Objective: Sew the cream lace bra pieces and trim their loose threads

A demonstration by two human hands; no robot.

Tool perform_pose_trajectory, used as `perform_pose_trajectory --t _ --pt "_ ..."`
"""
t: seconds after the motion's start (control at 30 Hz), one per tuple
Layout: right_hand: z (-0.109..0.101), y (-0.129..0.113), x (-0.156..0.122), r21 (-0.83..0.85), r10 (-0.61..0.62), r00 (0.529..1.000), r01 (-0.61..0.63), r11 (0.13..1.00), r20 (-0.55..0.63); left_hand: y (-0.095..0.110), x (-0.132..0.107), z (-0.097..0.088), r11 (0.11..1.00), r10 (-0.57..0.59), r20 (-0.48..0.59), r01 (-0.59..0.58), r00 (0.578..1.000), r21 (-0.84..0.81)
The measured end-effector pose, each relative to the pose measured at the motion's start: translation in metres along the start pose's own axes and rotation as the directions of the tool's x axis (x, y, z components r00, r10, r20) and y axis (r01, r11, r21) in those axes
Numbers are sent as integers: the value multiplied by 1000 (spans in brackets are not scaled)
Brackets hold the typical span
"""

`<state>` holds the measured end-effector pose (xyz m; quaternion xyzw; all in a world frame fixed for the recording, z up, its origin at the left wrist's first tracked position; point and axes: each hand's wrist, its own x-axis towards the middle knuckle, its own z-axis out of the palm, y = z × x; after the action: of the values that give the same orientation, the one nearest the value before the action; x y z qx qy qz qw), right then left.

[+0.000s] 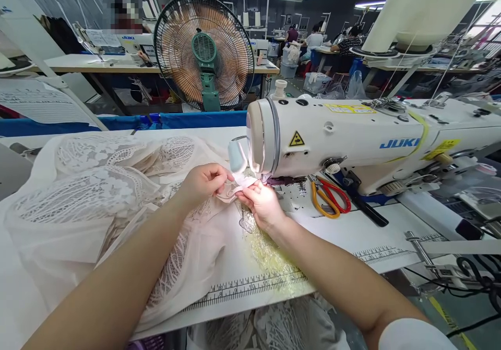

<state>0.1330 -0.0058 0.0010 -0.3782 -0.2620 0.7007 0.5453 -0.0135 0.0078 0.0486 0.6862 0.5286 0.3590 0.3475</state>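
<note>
My left hand [203, 183] pinches a small fold of pale lace fabric [102, 204] right in front of the needle area of a white sewing machine [352, 136]. My right hand [261, 202] meets it from the right, fingers closed on the same small strip of fabric under the machine's lamp. The rest of the lace garment lies bunched across the left of the white table [352, 235]. Both forearms reach in from the bottom edge.
Scissors with red and yellow handles [329, 196] lie beside the machine base. A green standing fan [203, 52] stands behind the table. A printed ruler [250, 285] runs along the table's front edge. Other people work at benches in the back.
</note>
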Motion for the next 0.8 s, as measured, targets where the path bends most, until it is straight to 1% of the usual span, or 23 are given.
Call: perform_pose_trajectory --t 0.1,0.13,0.17,0.23,0.33,0.43,0.53,0.67,0.73,0.8 --pt "-1 0 1 -12 -7 1000 7 1000 12 1 1 0 991 -50 50 56 998 -125" --pt "-2 0 1 -14 -8 1000 8 1000 13 1 1 0 986 -49 58 58 997 -154" --pt "-2 0 1 -15 -8 1000 8 1000 14 1 1 0 989 -31 55 38 998 -145" --pt "-2 0 1 -17 -7 1000 7 1000 12 0 1 0 999 35 37 -34 999 -24" --pt "-1 0 1 -18 -3 1000 3 1000 8 1 -1 -1 978 110 45 -116 993 173" --pt "-2 -1 2 -21 -3 1000 4 1000 7 3 -2 0 965 122 67 -135 990 224" --pt "-2 -1 2 -24 -10 1000 10 1000 5 5 -3 2 933 113 97 -139 989 332" --pt "-2 -1 1 -35 -25 1000 25 999 7 4 -5 6 843 17 190 -116 982 525" --pt "-2 -1 1 -51 -32 999 32 998 9 3 -7 9 812 4 204 -122 979 571" --pt "-2 0 0 -75 -40 999 40 996 10 2 -8 11 798 19 192 -131 981 588"
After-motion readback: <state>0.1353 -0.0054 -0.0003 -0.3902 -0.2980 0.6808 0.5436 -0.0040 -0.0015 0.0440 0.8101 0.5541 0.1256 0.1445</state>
